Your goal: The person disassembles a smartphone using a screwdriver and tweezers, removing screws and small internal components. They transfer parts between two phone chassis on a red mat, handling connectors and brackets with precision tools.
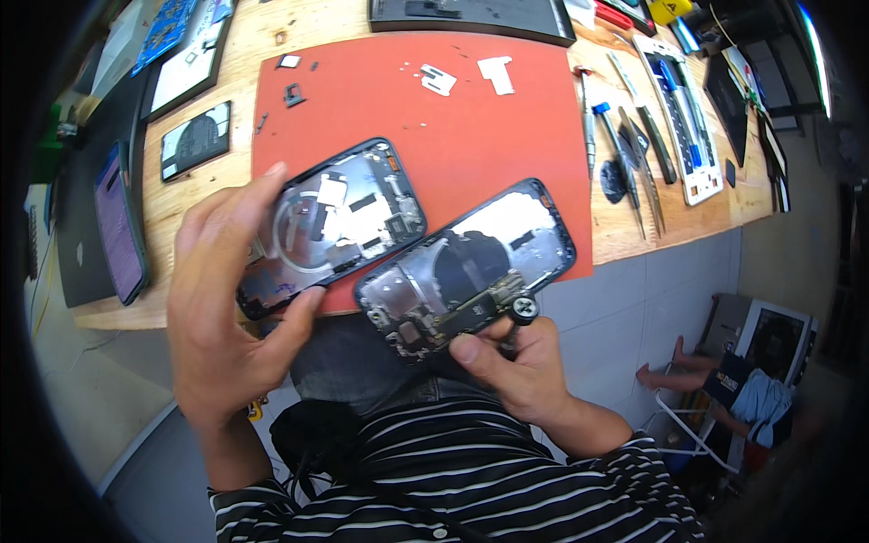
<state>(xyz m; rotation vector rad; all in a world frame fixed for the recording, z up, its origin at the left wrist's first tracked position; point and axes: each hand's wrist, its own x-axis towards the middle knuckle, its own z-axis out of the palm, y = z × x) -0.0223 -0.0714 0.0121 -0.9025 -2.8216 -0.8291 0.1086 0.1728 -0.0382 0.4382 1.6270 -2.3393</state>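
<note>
My left hand [222,299] grips an opened phone housing [312,213] across its width, thumb on the near edge and fingers on the far one. Inside it show a pale ring, bare metal and small parts along one end. Tilted beside it, almost touching, is a second opened phone housing [480,217] with a dark circuit board along its near side. My right hand [516,362] pinches that one at its lower edge, the thumb on top. A screwdriver [524,310] with a round cap sticks up between the right fingers; its tip is hidden. Both housings are over the red mat's [362,90] near edge.
White cut pieces [495,75] and small parts lie on the mat. Tweezers [641,172], a pen-like tool and a white phone frame [683,118] lie at right. Phones [196,140] lie at left, a black tray [471,23] behind. Another person [760,407] is at lower right.
</note>
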